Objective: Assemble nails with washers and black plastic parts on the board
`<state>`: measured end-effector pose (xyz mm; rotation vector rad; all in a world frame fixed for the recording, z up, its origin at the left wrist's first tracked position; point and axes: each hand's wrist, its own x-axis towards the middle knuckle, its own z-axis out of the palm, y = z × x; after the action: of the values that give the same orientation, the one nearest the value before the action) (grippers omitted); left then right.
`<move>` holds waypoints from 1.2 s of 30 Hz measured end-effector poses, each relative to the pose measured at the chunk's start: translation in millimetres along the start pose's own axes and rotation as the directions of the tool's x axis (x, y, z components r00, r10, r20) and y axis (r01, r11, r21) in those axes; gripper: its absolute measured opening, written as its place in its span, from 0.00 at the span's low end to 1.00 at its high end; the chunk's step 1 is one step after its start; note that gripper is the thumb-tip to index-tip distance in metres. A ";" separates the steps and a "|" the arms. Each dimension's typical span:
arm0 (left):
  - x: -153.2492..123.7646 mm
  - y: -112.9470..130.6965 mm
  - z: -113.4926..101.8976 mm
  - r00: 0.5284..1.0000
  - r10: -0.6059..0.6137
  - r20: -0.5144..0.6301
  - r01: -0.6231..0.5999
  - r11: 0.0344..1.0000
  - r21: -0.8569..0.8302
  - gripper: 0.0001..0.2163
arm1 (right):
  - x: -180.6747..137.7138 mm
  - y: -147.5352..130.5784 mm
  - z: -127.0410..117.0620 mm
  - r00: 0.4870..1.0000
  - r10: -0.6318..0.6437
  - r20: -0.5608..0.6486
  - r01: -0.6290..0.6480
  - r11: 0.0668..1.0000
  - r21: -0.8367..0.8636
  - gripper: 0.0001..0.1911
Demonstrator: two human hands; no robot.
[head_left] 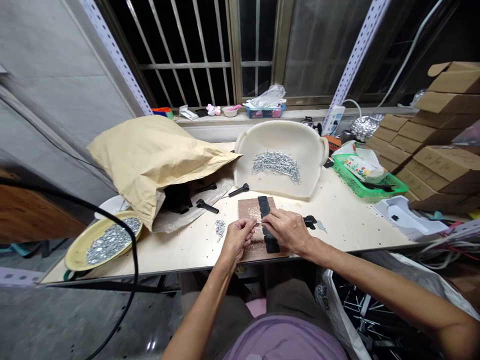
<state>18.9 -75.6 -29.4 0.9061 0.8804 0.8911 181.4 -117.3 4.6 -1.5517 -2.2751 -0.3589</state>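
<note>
A row of black plastic pieces (pixel 264 209) lies across a brown wooden board (pixel 245 202) near the front edge of the table. My left hand (pixel 237 240) is at the board's left side, its thumb and forefinger pinched together. My right hand (pixel 290 229) reaches over the row from the right with bent fingers, and its fingertips meet those of the left. Between the fingertips a thin, small piece (pixel 258 224) shows, too small to name surely. Left of the board sits a small pile of metal parts (pixel 220 229). Just beyond my right hand lies a black-handled tool (pixel 310 222).
A white basin (pixel 277 137) with metal pins (pixel 276 165) stands behind the board. Leftward are a brown paper sack (pixel 157 150), loose black plastic parts (pixel 207 206) and a yellow bowl (pixel 75 252) of metal pieces. A green basket (pixel 397 189) and cardboard boxes (pixel 438 167) stand right.
</note>
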 end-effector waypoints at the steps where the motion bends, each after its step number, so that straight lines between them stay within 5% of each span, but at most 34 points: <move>1: 0.6 -0.7 2.4 1.000 0.013 -0.001 -0.013 1.000 0.027 0.18 | -1.9 2.6 0.9 1.000 -0.007 -0.007 0.007 1.000 0.004 0.11; 10: 15.2 -3.0 4.6 0.991 0.135 -0.020 -0.121 0.939 0.323 0.17 | -5.7 21.8 14.2 0.998 0.048 0.031 -0.051 0.994 0.101 0.13; 18: 22.1 -1.5 8.0 0.991 0.128 -0.027 -0.104 0.895 0.434 0.18 | -7.0 31.0 25.7 0.999 0.016 0.046 -0.021 0.992 0.126 0.16; 24: 26.4 -7.8 9.1 1.000 0.005 0.000 -0.004 0.949 0.315 0.18 | -7.7 37.5 25.4 0.989 0.075 0.128 -0.107 0.958 0.264 0.12; 36: 36.3 -10.0 9.5 0.989 -0.085 -0.124 0.075 0.994 -0.081 0.18 | -7.5 33.6 23.5 0.989 0.140 -0.040 -0.134 0.984 0.120 0.13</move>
<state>43.0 -48.8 -43.9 0.7494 0.9799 0.9140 211.6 -101.9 -19.7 -1.6106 -2.0997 -0.2194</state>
